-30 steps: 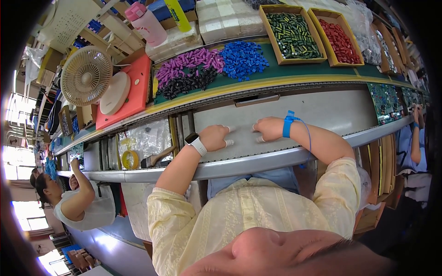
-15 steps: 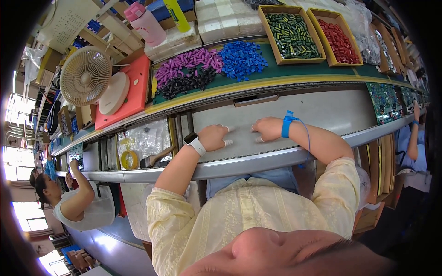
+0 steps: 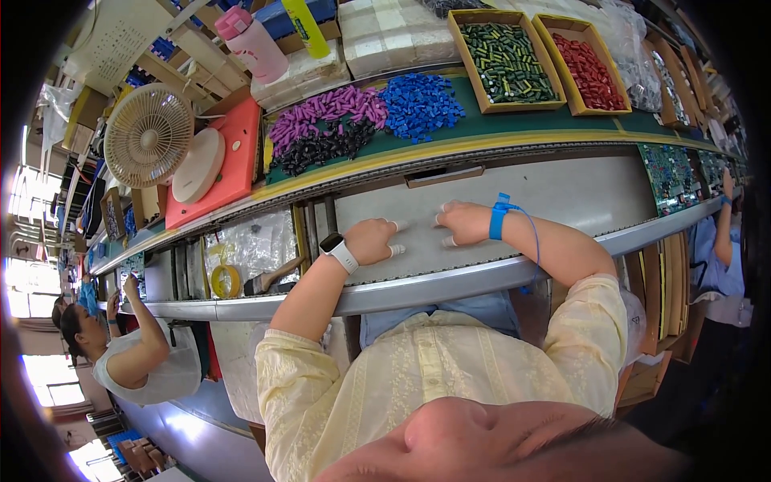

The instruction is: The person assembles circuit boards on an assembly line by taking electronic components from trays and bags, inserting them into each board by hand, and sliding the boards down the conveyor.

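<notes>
Both hands rest on the grey tabletop point(image 3: 562, 197), a bare, pale strip that runs across in front of the person. The left hand point(image 3: 371, 240) lies palm down with loosely curled fingers, its fingertips capped in white and touching the surface; its grip holds nothing. A white watch point(image 3: 340, 253) sits on that wrist. The right hand point(image 3: 464, 222) lies just beside it, also palm down, white-capped fingertips spread on the grey surface, its grip open and empty too. A blue wrist strap point(image 3: 499, 218) circles the right wrist, and a thin blue cord point(image 3: 533, 241) runs from it down along the forearm. The two hands are near each other but not touching. Beyond them, a narrow slot point(image 3: 444, 175) opens in the far edge of the grey strip. Behind that runs a green shelf point(image 3: 642, 122) with a yellow edge, bearing loose heaps of purple parts point(image 3: 325, 112), black parts point(image 3: 321, 149) and blue parts point(image 3: 419, 100). Further right stand two cardboard trays, one with green parts point(image 3: 506, 52), one with red parts point(image 3: 589, 71). To the left lie an orange-red board point(image 3: 233, 165) with a white disc point(image 3: 198, 165) on it, a small beige fan point(image 3: 149, 135), and, higher up, a pink bottle point(image 3: 249, 34). Left of the hands a clear plastic bag point(image 3: 261, 241) and a yellow roll point(image 3: 226, 281) lie on the tabletop. Green circuit boards point(image 3: 668, 173) lie at the right. Another person point(image 3: 128, 353) in a white top works at lower left, and a sleeve point(image 3: 719, 257) of someone in blue shows at the right edge.
</notes>
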Motion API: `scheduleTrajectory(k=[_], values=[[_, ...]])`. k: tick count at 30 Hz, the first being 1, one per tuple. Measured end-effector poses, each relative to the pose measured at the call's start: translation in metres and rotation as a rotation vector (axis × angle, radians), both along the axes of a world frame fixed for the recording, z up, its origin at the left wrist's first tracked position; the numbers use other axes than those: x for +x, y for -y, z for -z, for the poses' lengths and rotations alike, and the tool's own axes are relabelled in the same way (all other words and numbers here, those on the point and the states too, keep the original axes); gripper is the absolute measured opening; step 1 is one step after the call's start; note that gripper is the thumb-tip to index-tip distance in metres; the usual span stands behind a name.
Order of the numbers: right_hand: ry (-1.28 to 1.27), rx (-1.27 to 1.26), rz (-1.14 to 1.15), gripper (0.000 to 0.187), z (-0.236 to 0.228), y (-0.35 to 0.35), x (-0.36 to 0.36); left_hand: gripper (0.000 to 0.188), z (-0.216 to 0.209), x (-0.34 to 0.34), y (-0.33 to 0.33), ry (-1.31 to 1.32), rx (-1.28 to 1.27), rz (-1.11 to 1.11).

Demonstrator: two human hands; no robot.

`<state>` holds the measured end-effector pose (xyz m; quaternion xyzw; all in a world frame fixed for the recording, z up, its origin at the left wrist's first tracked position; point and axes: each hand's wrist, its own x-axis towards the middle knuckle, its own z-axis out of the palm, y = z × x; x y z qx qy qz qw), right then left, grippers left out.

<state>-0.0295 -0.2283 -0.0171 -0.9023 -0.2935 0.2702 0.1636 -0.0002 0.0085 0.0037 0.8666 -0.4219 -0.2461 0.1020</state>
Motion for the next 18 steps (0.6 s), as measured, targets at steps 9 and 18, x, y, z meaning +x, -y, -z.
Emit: scheduleTrajectory(k=[9,18], values=[[0.121,0.062,0.030,0.045,0.014,0.004,0.011,0.048,-0.003,-0.001,0.001,-0.006,0.005,-0.012],[0.111,0.110,0.270,0.060,0.013,0.004,0.020,0.048,-0.004,0.000,0.002,-0.012,0.040,-0.003]])
